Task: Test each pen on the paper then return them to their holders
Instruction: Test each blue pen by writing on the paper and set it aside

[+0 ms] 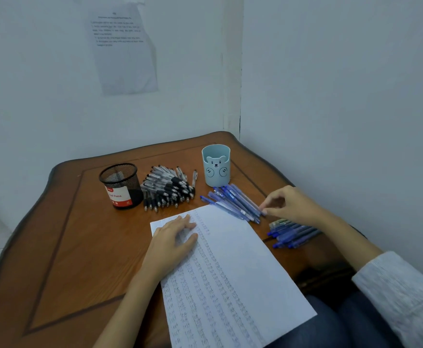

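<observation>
A white paper [233, 262], covered in rows of small test scribbles, lies on the wooden table [80, 247]. My left hand [172, 237] rests flat on its upper left corner. My right hand [288, 204] reaches to a row of blue pens [233, 200] beside the paper, with thumb and fingertips pinching the near end of one pen. A second heap of blue pens [290, 233] lies under my right wrist. A pile of black pens [167, 189] lies between a black mesh holder [121, 184] and a light blue bear cup [215, 167]. No pens show above either holder's rim.
The table stands in a corner with walls at the back and right. A printed sheet [125, 49] is taped to the back wall. My lap in dark trousers [343, 322] shows beyond the table's near right edge.
</observation>
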